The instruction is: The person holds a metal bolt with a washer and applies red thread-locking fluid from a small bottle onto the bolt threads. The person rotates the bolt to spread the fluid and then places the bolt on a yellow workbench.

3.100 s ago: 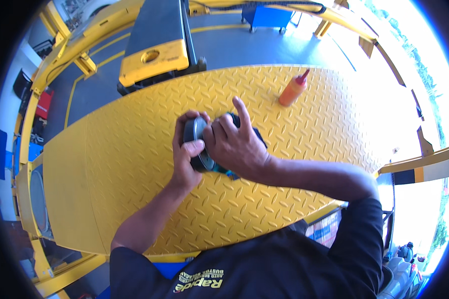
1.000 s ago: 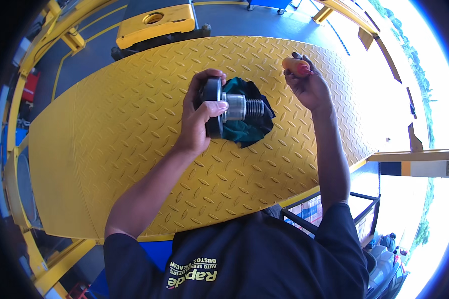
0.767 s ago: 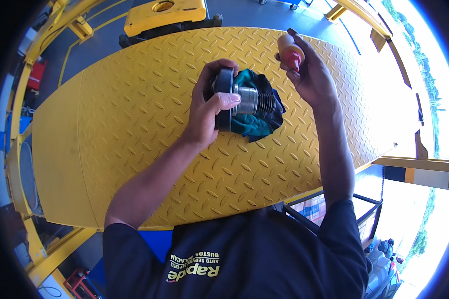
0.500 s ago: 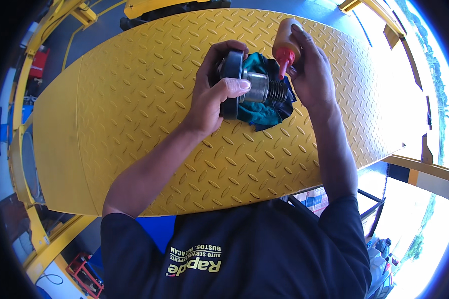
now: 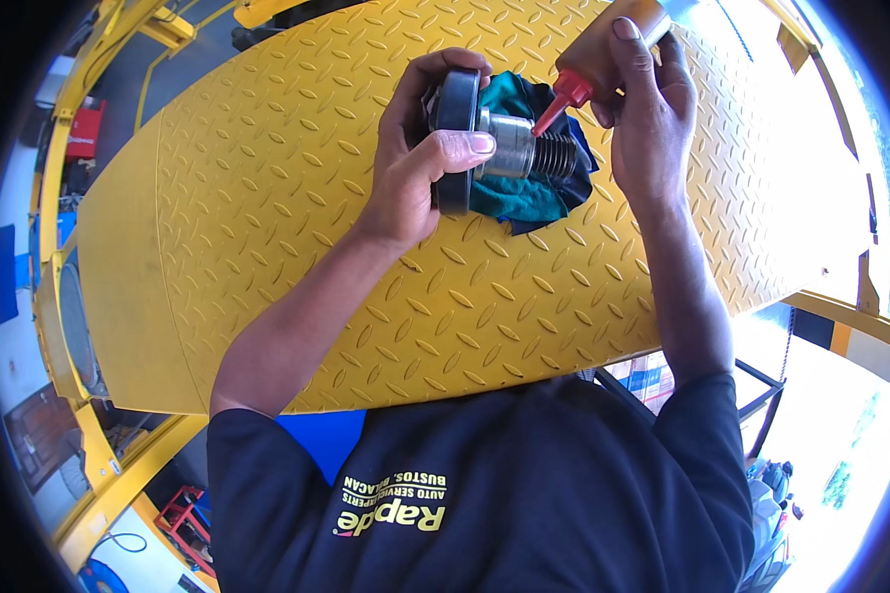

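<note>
My left hand [image 5: 405, 168] grips a steel shaft [image 5: 507, 143] by the black round disc [image 5: 457, 178] at its left end, thumb pressed along the smooth section. The shaft's right end is a dark thread [image 5: 554, 155]. My right hand [image 5: 655, 124] is closed around an amber-brown squeeze bottle [image 5: 608, 49], tipped so its red nozzle [image 5: 567, 96] points down and left. The nozzle tip is at the shaft where the thread begins; whether it touches I cannot tell. Beneath the shaft lies a crumpled green and dark blue cloth [image 5: 514, 198].
All this is above a yellow tread-patterned metal platform [image 5: 366, 287] whose near edge is at my waist. Yellow posts and beams [image 5: 119, 484] stand to the left, with a red cabinet [image 5: 85, 130] behind them. Strong glare covers the right side.
The bottle has tilted over, its body swinging up and right. Its nozzle has moved left onto the start of the thread. My left hand keeps its grip; the whole view has shifted slightly.
</note>
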The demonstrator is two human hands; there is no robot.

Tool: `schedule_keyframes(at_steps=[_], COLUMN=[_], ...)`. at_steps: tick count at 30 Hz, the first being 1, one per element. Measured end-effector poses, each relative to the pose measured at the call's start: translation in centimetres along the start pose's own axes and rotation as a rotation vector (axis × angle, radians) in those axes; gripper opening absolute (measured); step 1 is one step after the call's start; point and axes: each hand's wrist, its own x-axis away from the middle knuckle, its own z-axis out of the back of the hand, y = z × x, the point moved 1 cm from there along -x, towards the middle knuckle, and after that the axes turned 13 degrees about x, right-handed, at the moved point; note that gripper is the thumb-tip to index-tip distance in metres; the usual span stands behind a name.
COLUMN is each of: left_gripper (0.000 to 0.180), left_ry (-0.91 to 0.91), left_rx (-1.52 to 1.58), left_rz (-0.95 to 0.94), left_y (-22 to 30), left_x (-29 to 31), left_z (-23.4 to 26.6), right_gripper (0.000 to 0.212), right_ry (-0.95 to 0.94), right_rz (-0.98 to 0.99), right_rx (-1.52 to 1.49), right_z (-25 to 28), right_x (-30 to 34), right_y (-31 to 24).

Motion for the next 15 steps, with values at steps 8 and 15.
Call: schedule_keyframes(at_steps=[8,15], left_gripper=[0.072,0.071], left_ry=[-0.011,-0.014], left_rx=[-0.028,-0.006], left_rz=[-0.005,-0.005], left_y=[0.2,0.2], left_x=[0.1,0.1], left_z=[-0.1,-0.2], right_gripper=[0.066,0.067], right_ry=[0.055,0.013], right_rz=[0.176,0.256], right_rx=[0.068,0.037], right_z=[-2.5,-2.0], right_x=[0.9,0.8], right_y=[-3.6,-2.8])
